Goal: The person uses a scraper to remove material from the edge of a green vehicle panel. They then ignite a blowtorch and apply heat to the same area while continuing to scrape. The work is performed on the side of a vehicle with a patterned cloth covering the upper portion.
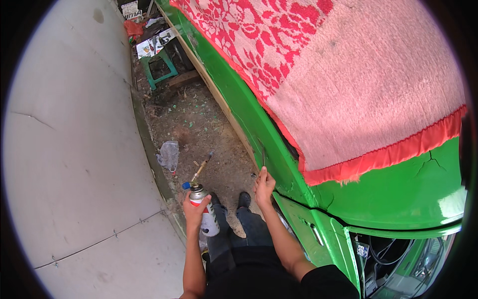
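My left hand (193,212) is wrapped round the gas canister of a blowtorch (210,223). Its brass burner tube (201,168) points away from me, above the ground, with a blue knob at its base. I cannot make out a flame. In my right hand (264,187) is a slim, dark metal tool like a scraper (263,155), held upright in closed fingers. The tool's tip is at the side of the green vehicle body (249,112), close to its lower edge; whether it touches the paint I cannot tell.
A pink and red blanket (343,94) covers the vehicle's top. A pale wall (74,139) bounds the left of the narrow passage. A clear plastic bag (169,155) lies beside it. Farther off are a green stool (158,70) and green paint flakes (191,123). A green door (311,226) is at my right.
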Available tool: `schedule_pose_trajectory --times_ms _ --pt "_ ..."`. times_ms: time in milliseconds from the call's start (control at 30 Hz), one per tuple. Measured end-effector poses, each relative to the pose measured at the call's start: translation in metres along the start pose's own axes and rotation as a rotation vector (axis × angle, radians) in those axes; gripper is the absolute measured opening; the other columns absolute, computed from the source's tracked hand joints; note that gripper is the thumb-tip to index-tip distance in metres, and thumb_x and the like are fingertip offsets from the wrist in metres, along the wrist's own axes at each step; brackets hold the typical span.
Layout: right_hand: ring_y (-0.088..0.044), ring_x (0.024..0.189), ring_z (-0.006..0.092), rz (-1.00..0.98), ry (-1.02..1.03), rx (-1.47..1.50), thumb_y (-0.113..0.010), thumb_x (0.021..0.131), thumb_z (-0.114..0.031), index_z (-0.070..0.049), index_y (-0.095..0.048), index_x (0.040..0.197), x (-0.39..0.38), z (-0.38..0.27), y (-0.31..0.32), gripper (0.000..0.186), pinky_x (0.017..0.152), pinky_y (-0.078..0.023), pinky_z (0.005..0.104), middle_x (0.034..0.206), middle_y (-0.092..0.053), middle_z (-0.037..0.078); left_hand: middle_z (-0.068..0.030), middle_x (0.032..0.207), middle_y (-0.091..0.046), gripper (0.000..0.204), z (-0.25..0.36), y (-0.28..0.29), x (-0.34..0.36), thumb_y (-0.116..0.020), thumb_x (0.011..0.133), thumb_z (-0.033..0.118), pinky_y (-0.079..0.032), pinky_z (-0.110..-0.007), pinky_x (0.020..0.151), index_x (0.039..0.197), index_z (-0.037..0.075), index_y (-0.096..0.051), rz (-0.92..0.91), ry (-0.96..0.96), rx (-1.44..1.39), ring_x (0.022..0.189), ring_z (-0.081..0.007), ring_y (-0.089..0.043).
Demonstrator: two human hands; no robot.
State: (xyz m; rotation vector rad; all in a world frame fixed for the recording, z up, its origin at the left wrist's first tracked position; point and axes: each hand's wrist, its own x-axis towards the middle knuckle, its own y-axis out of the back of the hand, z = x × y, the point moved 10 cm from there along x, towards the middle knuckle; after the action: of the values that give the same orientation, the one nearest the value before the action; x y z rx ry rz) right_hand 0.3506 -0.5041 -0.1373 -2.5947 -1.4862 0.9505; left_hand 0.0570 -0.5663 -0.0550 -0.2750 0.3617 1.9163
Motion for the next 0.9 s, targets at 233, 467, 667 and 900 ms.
schedule_pose_trajectory --times_ms 233,467,667,900 --pt "-0.027 0.039 0.0039 0.003 0.010 0.033 -0.056 0.101 -0.041 -0.014 -0.044 0.077 -0.003 0.006 -0.003 0.038 0.035 -0.021 0.0243 0.054 -0.032 -0.008 -0.0064 0.085 -0.069 0.039 0.013 0.006 -0.003 -0.085 0.076 0.021 -0.051 -0.028 0.068 0.100 0.001 -0.061 -0.007 -0.011 0.006 0.072 -0.0119 -0.063" --pt "-0.028 0.039 0.0035 -0.035 0.018 0.110 -0.054 0.102 -0.038 -0.014 -0.044 0.078 0.008 0.000 -0.029 0.036 0.035 -0.022 0.0236 0.053 -0.031 -0.009 -0.0059 0.085 -0.069 0.037 0.018 -0.006 -0.007 -0.084 0.077 0.020 -0.051 -0.028 0.070 0.100 0.001 -0.061 -0.045 -0.009 0.016 0.073 -0.0120 -0.064" --pt "-0.027 0.038 0.0044 0.027 -0.023 0.027 -0.056 0.100 -0.044 -0.013 -0.044 0.077 0.000 0.002 -0.006 0.040 0.034 -0.020 0.0241 0.054 -0.033 -0.007 -0.0057 0.085 -0.069 0.038 0.022 -0.008 -0.009 -0.084 0.076 0.019 -0.051 -0.028 0.070 0.101 0.001 -0.061 -0.052 -0.063 0.027 0.074 -0.0117 -0.064" --pt "-0.028 0.039 0.0041 0.035 -0.044 0.041 -0.055 0.101 -0.041 -0.014 -0.043 0.076 -0.008 0.003 0.000 0.039 0.036 -0.020 0.0235 0.055 -0.032 -0.008 -0.0062 0.085 -0.070 0.040 0.017 -0.004 -0.001 -0.084 0.075 0.021 -0.051 -0.028 0.070 0.101 0.000 -0.061 -0.044 -0.078 0.020 0.073 -0.0120 -0.064"
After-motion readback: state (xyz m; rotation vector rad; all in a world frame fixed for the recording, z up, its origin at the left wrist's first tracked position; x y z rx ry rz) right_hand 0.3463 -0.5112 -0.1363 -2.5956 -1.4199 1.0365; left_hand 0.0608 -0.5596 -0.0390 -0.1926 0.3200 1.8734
